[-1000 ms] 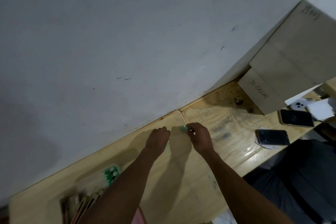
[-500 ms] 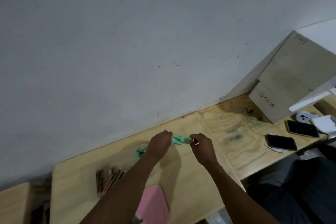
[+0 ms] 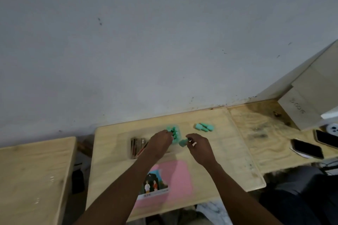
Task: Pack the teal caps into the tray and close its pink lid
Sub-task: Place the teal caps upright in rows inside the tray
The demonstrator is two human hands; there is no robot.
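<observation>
A clear tray (image 3: 126, 139) lies on the plywood table, with dark sticks (image 3: 137, 147) in its left part and several teal caps (image 3: 175, 133) standing in its right end. My left hand (image 3: 159, 143) rests over the tray, fingertips at those caps; whether it grips one is hidden. My right hand (image 3: 199, 147) pinches a single teal cap (image 3: 183, 142) just right of the tray's caps. Three more teal caps (image 3: 204, 127) lie loose on the table farther right. The pink lid (image 3: 175, 179) with a picture label lies flat nearer me, partly under my left forearm.
Two dark phones (image 3: 307, 149) lie at the right edge of the table. Cardboard boxes (image 3: 311, 100) stand in the back right corner against the wall. A second wooden table (image 3: 33, 179) sits to the left across a gap.
The view has swung down and left, bringing the tray and pink lid into full sight. Both hands moved from the loose caps back to the tray, the right one carrying a cap.
</observation>
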